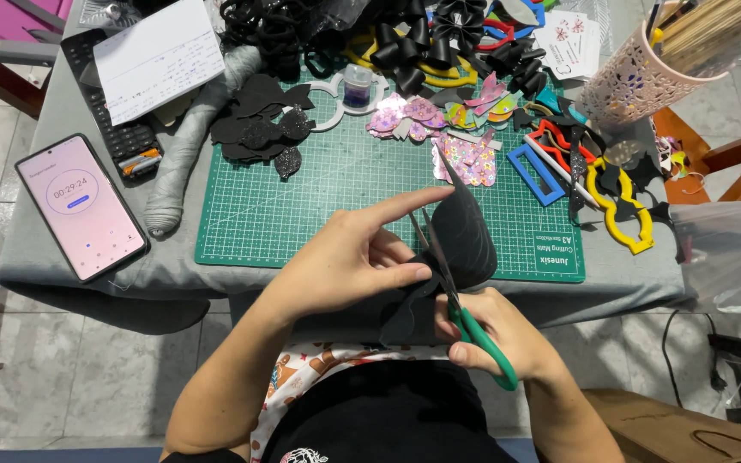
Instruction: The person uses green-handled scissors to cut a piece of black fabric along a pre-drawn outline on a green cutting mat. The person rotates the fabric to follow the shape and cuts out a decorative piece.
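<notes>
Scissors [465, 317]: green-handled, gripped by the right hand [495, 330], blades run up into the black sheet.
Black sheet [452, 249]: dark curved piece, held above the near edge of the cutting mat [302, 206].
Left hand [349, 257]: grip closed on the sheet, forefinger stretched along its top.
Phone [81, 207]: laid at the left of the bench [36, 249].
Cut shapes [263, 129]: black pieces piled far left on the mat.

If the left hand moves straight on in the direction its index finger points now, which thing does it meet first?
The left hand points up and right across the black sheet it holds. Beyond it, the first thing is probably the glittery pink cut-out on the green cutting mat; depth is unclear, so it might pass above.
</notes>
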